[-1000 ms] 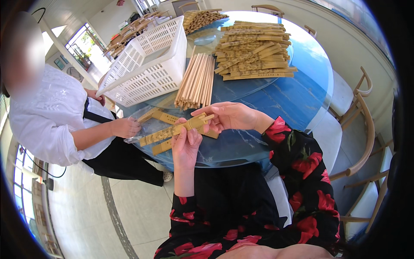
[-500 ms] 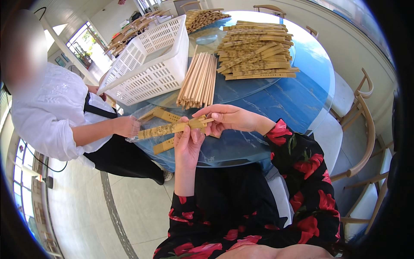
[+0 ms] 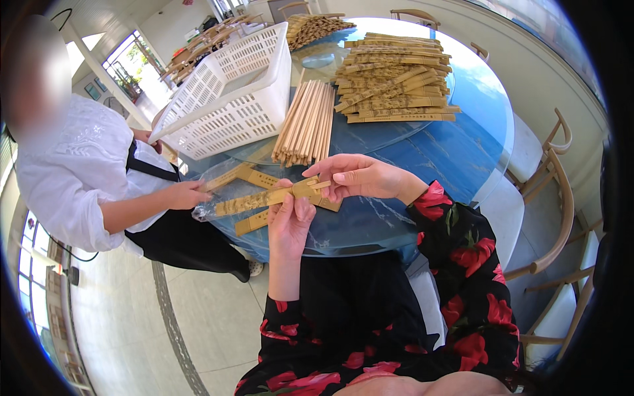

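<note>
A printed tan paper chopstick sleeve [image 3: 251, 202] is pinched at its right end by my left hand [image 3: 289, 224], thumb and fingers closed on it. My right hand [image 3: 363, 179] has its fingers closed around the pale end of chopsticks [image 3: 321, 185] at the sleeve's mouth; most of their length is hidden. More sleeves [image 3: 254, 223] lie on the blue table under and around my hands, beside clear plastic film [image 3: 205, 211]. A co-worker's hand [image 3: 185, 196] at the left grips the end of another sleeve. Just beyond my hands lies a bundle of bare wooden chopsticks [image 3: 306, 125].
A white perforated plastic basket [image 3: 231, 112] stands at the table's far left. A tall pile of printed sleeves [image 3: 396, 82] lies at the far right, with another pile [image 3: 317, 30] behind. Wooden chairs [image 3: 558, 191] stand on the right.
The co-worker's hand has moved slightly left and now grips a sleeve's end. My right hand has shifted a little, and my left hand stays almost in place.
</note>
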`<state>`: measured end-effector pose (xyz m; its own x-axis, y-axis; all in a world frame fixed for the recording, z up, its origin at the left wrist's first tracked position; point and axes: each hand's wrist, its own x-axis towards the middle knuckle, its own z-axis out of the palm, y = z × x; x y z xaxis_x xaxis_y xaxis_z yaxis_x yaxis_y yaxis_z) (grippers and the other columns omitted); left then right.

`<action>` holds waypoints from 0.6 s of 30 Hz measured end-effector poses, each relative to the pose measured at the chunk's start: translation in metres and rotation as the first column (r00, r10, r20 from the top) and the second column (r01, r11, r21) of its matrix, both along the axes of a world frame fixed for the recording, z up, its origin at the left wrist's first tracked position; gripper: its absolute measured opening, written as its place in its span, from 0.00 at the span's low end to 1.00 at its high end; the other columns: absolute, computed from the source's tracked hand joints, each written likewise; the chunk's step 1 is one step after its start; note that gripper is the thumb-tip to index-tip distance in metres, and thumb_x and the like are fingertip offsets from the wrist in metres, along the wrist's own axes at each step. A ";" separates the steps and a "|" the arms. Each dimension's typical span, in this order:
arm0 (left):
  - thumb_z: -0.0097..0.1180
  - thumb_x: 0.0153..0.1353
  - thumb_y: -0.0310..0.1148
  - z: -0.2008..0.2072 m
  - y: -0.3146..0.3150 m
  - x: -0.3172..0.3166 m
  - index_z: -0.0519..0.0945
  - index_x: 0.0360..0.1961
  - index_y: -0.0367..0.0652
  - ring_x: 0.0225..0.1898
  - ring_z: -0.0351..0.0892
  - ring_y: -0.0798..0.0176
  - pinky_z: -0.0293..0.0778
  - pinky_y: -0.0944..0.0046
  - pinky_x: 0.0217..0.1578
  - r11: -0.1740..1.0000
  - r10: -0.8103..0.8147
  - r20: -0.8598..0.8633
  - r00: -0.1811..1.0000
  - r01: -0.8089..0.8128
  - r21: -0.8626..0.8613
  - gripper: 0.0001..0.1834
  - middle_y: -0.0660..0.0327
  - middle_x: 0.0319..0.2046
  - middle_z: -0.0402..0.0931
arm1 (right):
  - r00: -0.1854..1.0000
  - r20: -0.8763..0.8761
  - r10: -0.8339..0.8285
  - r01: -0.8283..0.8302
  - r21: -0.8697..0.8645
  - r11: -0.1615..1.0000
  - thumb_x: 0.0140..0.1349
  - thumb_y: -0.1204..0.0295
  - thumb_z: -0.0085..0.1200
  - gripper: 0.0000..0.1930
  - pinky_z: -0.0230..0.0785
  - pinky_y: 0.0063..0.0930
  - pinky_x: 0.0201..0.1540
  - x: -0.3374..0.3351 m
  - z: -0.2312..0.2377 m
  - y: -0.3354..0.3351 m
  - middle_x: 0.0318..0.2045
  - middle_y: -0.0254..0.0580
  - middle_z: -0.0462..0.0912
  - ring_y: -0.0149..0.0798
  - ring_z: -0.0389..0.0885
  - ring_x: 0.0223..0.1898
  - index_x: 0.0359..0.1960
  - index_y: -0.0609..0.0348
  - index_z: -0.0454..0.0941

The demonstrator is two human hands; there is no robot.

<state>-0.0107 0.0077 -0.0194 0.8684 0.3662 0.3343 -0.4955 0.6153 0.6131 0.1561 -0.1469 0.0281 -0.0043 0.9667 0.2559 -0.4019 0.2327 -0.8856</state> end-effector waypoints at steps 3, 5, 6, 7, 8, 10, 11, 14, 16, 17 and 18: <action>0.50 0.76 0.34 -0.001 0.001 -0.001 0.71 0.57 0.44 0.28 0.66 0.72 0.64 0.70 0.30 1.000 -0.010 -0.014 1.000 0.011 0.020 0.12 0.66 0.25 0.68 | 0.995 0.016 0.100 -0.100 -0.021 0.995 0.78 0.71 0.41 0.23 0.73 0.31 0.54 -0.006 0.000 0.003 0.45 0.43 0.81 0.34 0.80 0.46 0.71 0.68 0.62; 0.50 0.76 0.34 -0.003 0.003 -0.001 0.71 0.56 0.43 0.29 0.69 0.70 0.68 0.68 0.32 0.999 -0.015 -0.020 1.000 0.016 0.031 0.12 0.65 0.24 0.69 | 0.993 -0.008 0.118 -0.118 -0.056 0.991 0.78 0.72 0.41 0.24 0.73 0.32 0.54 -0.008 -0.003 0.005 0.45 0.43 0.81 0.35 0.80 0.46 0.72 0.67 0.61; 0.50 0.76 0.34 -0.003 0.003 -0.001 0.70 0.56 0.42 0.30 0.70 0.69 0.71 0.67 0.33 0.999 -0.014 -0.025 1.000 0.015 0.045 0.12 0.64 0.24 0.69 | 0.994 0.000 0.112 -0.111 -0.058 0.992 0.78 0.71 0.41 0.24 0.73 0.31 0.54 -0.009 -0.003 0.006 0.45 0.43 0.81 0.34 0.80 0.46 0.72 0.67 0.61; 0.49 0.76 0.34 0.000 0.001 0.000 0.70 0.56 0.41 0.31 0.72 0.68 0.73 0.65 0.36 0.997 -0.012 -0.035 0.999 0.014 0.070 0.13 0.64 0.24 0.69 | 0.995 0.008 0.101 -0.100 -0.063 0.993 0.78 0.70 0.41 0.24 0.73 0.31 0.54 -0.010 -0.002 0.006 0.45 0.43 0.81 0.34 0.80 0.46 0.72 0.67 0.62; 0.49 0.76 0.34 0.001 0.000 0.002 0.70 0.56 0.41 0.32 0.73 0.67 0.75 0.63 0.37 0.996 -0.021 -0.034 0.999 0.024 0.089 0.12 0.64 0.24 0.69 | 0.996 0.015 0.087 -0.086 -0.066 0.994 0.79 0.70 0.41 0.23 0.73 0.30 0.54 -0.011 -0.002 0.006 0.45 0.43 0.81 0.34 0.80 0.46 0.71 0.66 0.62; 0.49 0.76 0.33 0.003 0.000 0.005 0.70 0.55 0.40 0.33 0.75 0.65 0.77 0.61 0.38 0.992 -0.047 -0.019 0.999 0.049 0.118 0.12 0.64 0.24 0.69 | 0.998 0.036 0.054 -0.051 -0.077 0.996 0.78 0.70 0.42 0.23 0.74 0.29 0.53 -0.011 -0.008 0.008 0.45 0.43 0.81 0.33 0.80 0.46 0.70 0.66 0.64; 0.49 0.76 0.33 0.001 0.001 0.006 0.70 0.55 0.40 0.33 0.75 0.65 0.77 0.61 0.38 0.991 -0.056 -0.019 0.998 0.058 0.121 0.12 0.64 0.24 0.70 | 0.998 0.046 0.039 -0.035 -0.081 0.996 0.78 0.69 0.43 0.22 0.74 0.28 0.52 -0.012 -0.010 0.010 0.45 0.42 0.81 0.33 0.80 0.46 0.70 0.66 0.65; 0.49 0.76 0.33 -0.004 0.005 0.006 0.70 0.54 0.40 0.34 0.76 0.64 0.77 0.61 0.39 0.991 -0.062 -0.043 0.997 0.066 0.117 0.11 0.64 0.24 0.70 | 0.984 0.177 0.004 0.002 -0.035 0.999 0.78 0.67 0.47 0.19 0.74 0.24 0.50 -0.009 -0.011 0.010 0.45 0.37 0.81 0.28 0.80 0.45 0.65 0.62 0.71; 0.49 0.76 0.33 -0.007 0.007 0.005 0.70 0.54 0.41 0.34 0.76 0.64 0.77 0.61 0.40 0.992 -0.048 -0.062 0.997 0.055 0.113 0.11 0.64 0.24 0.70 | 0.977 0.213 -0.033 0.041 -0.031 0.999 0.77 0.68 0.48 0.16 0.73 0.23 0.48 -0.012 -0.006 0.008 0.43 0.36 0.81 0.27 0.80 0.44 0.61 0.62 0.73; 0.49 0.76 0.33 -0.007 0.007 0.005 0.70 0.54 0.41 0.34 0.76 0.64 0.77 0.61 0.40 0.992 -0.041 -0.069 0.997 0.048 0.115 0.11 0.63 0.24 0.71 | 0.972 0.229 -0.053 0.061 -0.029 0.998 0.76 0.68 0.49 0.15 0.73 0.22 0.47 -0.014 -0.005 0.007 0.42 0.35 0.81 0.26 0.80 0.43 0.59 0.61 0.74; 0.49 0.76 0.33 -0.006 0.006 0.004 0.70 0.54 0.42 0.34 0.76 0.64 0.77 0.61 0.41 0.992 -0.032 -0.076 0.997 0.041 0.118 0.11 0.63 0.24 0.71 | 0.971 0.230 -0.060 0.069 -0.032 0.997 0.76 0.69 0.49 0.14 0.73 0.22 0.46 -0.014 -0.005 0.008 0.41 0.35 0.81 0.26 0.80 0.42 0.57 0.61 0.75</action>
